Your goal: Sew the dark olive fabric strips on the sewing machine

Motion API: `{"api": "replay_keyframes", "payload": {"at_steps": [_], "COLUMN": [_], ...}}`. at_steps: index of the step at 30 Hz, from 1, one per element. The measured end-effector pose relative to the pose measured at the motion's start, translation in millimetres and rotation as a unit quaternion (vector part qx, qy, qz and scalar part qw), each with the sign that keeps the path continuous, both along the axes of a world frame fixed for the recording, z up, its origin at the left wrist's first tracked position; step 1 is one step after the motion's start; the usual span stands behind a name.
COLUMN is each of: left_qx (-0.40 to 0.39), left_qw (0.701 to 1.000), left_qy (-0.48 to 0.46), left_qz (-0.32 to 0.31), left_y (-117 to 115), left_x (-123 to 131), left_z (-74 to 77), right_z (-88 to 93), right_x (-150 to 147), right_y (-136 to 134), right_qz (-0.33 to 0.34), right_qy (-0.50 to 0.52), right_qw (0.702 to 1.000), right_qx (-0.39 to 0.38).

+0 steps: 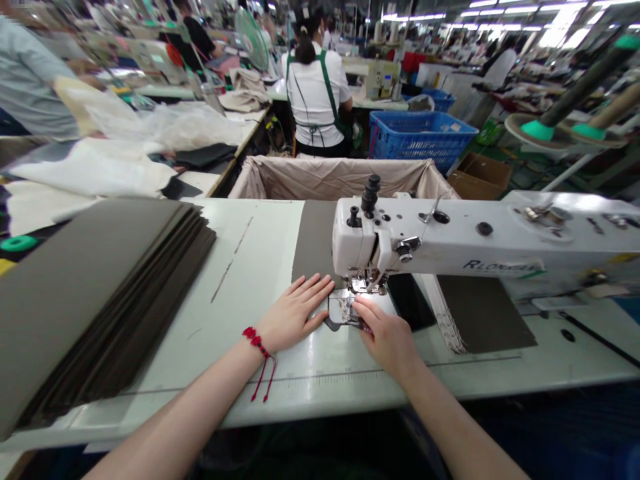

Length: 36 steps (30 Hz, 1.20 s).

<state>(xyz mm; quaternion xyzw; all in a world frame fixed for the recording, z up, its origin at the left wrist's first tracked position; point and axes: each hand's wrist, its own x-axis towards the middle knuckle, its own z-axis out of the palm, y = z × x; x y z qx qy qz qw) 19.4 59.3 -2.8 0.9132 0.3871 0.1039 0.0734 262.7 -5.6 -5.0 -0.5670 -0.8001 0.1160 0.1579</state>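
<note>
At a long white sewing table (270, 393), a person works with 2 bare hands right in front of the presser foot (367, 285) of a white industrial sewing machine (450, 230). The left hand (293, 313) lies flat, fingers spread wide, their tips on the near end of a taupe material strip (315, 240) that runs beneath the machine's head. A red cord bracelet (257, 342) circles that wrist. The right hand (387, 340) sits just beside it, fingers close together and curved over a glossy piece (343, 310) directly before the foot – whether they actually grip it, I cannot tell. A thick stack of dark panels (100, 300) lies at the table's left edge, and a flat dark panel (480, 313) lies on its right side. Past the far edge stands a fabric-lined bin (340, 177) – beyond it, a co-worker (315, 93) in a white shirt and green apron works beside a blue plastic crate (420, 137).
</note>
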Motion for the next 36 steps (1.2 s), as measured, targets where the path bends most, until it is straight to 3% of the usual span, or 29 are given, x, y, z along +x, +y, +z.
{"api": "replay_keyframes", "payload": {"at_steps": [16,19,22,25,30,33,36], "left_qx": [0.016,0.023,0.036,0.057,0.089,0.064,0.021], "left_qw": [1.0,0.996,0.979,0.957,0.931,0.945,0.967], "left_qy": [0.006,0.014,0.028,0.046,0.063,0.072,0.034], "left_qz": [0.027,0.088,0.198,0.281,0.348,0.313,0.253], "left_y": [2,9,9,-16,-107,-149,-162], "left_x": [2,6,9,1,-59,-105,-123], "left_z": [-1.7,3.3,8.5,7.0,-12.7,-21.9,-21.3], "right_z": [4.9,5.1,8.2,17.1,30.5,24.5,10.3], "right_x": [0,-1,-2,3,34,53,58], "right_y": [-4,-3,-2,-7,-56,-99,-130], "right_qz": [-0.004,-0.009,-0.008,-0.003,-0.011,-0.057,-0.124], "right_qy": [-0.002,-0.002,0.002,0.012,0.066,0.194,0.27], "right_qw": [1.0,1.0,1.0,1.0,0.997,0.975,0.944], "right_qx": [-0.002,-0.002,-0.007,-0.016,-0.042,-0.088,-0.145]}}
